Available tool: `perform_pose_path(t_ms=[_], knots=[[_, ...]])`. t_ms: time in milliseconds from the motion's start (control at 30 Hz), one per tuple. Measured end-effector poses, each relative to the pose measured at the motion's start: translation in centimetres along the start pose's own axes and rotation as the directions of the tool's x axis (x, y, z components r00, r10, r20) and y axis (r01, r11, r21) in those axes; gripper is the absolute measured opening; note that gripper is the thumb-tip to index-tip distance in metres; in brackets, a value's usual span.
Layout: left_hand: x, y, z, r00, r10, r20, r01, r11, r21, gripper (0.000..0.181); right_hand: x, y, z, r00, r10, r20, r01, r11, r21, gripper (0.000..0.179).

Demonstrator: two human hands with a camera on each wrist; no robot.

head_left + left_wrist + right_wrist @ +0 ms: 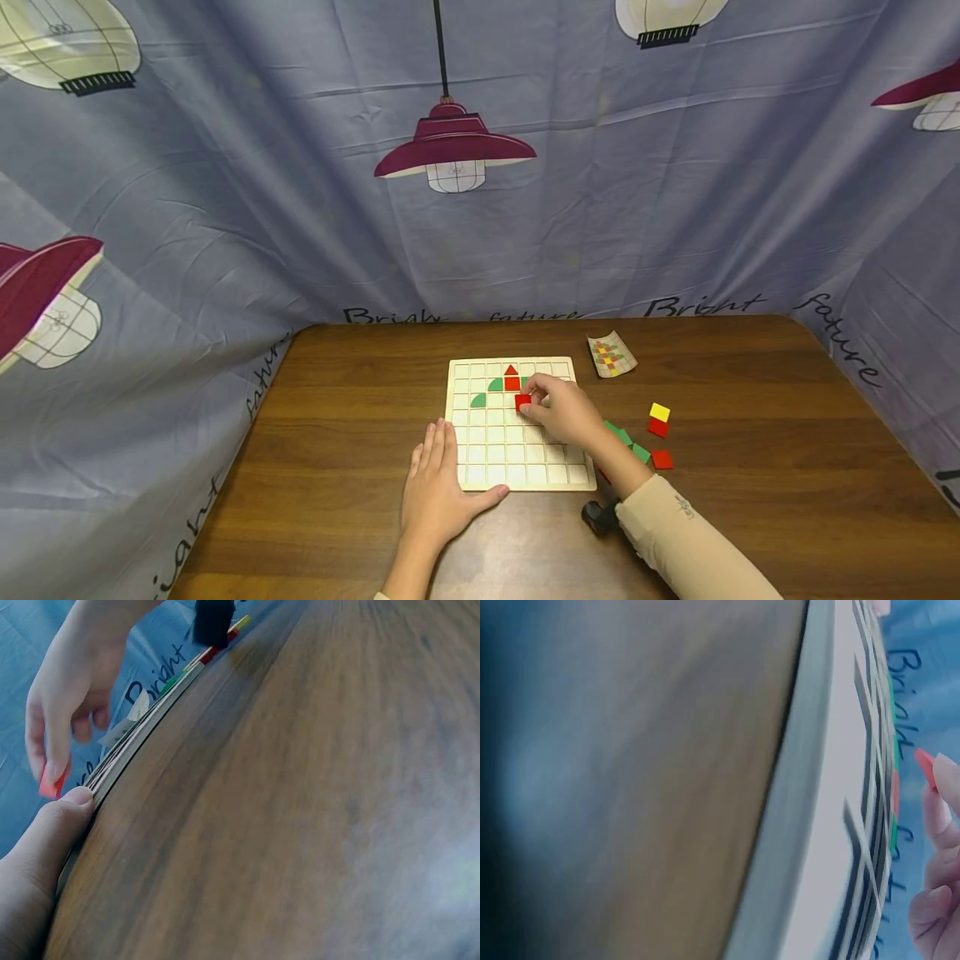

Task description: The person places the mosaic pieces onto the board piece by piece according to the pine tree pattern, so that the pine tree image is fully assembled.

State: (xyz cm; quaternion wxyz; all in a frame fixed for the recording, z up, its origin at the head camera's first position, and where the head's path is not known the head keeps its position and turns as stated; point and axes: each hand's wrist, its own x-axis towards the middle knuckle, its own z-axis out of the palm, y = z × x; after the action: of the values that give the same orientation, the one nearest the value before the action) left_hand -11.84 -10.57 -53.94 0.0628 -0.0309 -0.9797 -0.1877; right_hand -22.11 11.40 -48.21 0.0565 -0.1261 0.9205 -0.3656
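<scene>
A pale gridded board [476, 454] lies on the table, with a red triangle [512, 370], a red square [512, 384] under it and green quarter-round tiles [478, 401] set in its upper cells. My right hand [558, 408] pinches a red square tile [522, 403] between thumb and fingertips above the board. In the right wrist view this tile [926, 766] shows edge-on, raised over the grid. My left hand [437, 487] rests at the board's lower left corner, fingers straight along the left side, with the thumb [75, 799] at the near edge.
Right of the board lie loose green tiles [640, 452], partly behind the right forearm, red tiles [662, 459] and a yellow tile [660, 412]. A small pattern card [611, 354] lies at the back right. Near the right sleeve is a black object [598, 517]. A printed curtain [480, 250] hangs behind the table.
</scene>
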Motion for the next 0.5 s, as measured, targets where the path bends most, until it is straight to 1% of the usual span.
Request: perform_pose_path(t_ms=[100,233,333,500], knots=[[0.0,-0.1,0.0,1.000,0.002,0.003,-0.002,1.000,0.004,0.130,0.9,-0.7,1.0,1.000,0.001,0.004,-0.001,1.000,0.001,0.015],[0.1,-0.1,0.0,1.000,0.005,0.005,-0.006,1.000,0.016,0.131,1.9,-1.4,2.0,1.000,-0.009,-0.013,0.008,1.000,-0.006,0.014],[0.1,-0.1,-0.1,1.000,0.007,0.003,-0.007,1.000,0.021,0.131,2.3,-1.8,2.7,1.000,-0.014,-0.022,0.013,1.000,-0.021,0.013],[0.1,-0.1,-0.2,1.000,-0.001,0.019,0.001,1.000,0.014,0.131,2.6,-2.1,3.4,1.000,0.007,-0.006,-0.008,0.999,-0.033,0.015]])
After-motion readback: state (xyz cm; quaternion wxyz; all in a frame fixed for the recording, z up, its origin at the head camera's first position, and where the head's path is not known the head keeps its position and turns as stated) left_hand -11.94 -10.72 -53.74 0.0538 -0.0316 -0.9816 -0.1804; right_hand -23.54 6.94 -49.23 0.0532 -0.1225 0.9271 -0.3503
